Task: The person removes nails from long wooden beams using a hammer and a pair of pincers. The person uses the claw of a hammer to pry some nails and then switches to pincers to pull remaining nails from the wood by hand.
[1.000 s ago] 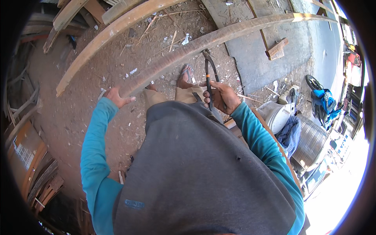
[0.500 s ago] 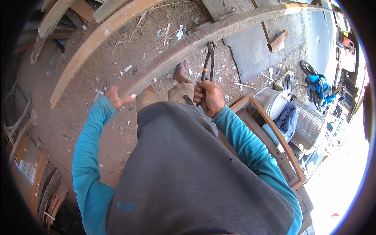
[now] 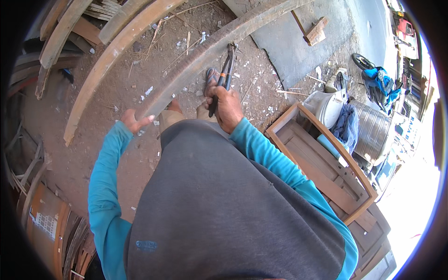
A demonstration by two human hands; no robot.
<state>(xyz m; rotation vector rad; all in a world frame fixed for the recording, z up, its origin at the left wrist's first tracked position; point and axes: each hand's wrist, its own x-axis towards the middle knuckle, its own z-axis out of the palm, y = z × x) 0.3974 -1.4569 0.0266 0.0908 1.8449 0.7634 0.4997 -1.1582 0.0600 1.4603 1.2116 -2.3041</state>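
Note:
A long wooden beam (image 3: pixel 186 64) slants from the lower left up toward the upper right in front of me. My left hand (image 3: pixel 134 122) is closed round its near end, thumb on top. In my right hand (image 3: pixel 227 106) is a pair of pincers (image 3: pixel 228 70) with dark handles and an orange band, their ends poking out below my fist. The pincers' jaws sit at the beam's near edge, by a small thing too tiny to name. Whether they bite on it, I cannot tell.
Curved timbers (image 3: pixel 105 60) lie at the upper left. A dark sheet (image 3: pixel 289 51) bears a wood block (image 3: pixel 317 31). To my right are a wooden frame (image 3: pixel 322 125), a metal drum (image 3: pixel 371 133) and a blue motorbike (image 3: pixel 380 88). Scraps litter the dirt floor (image 3: pixel 116 163).
My right hand and the pincers have shifted left along the beam's near edge, and the pincers now lean more. My left hand keeps its hold on the beam's end. The view has shifted slightly.

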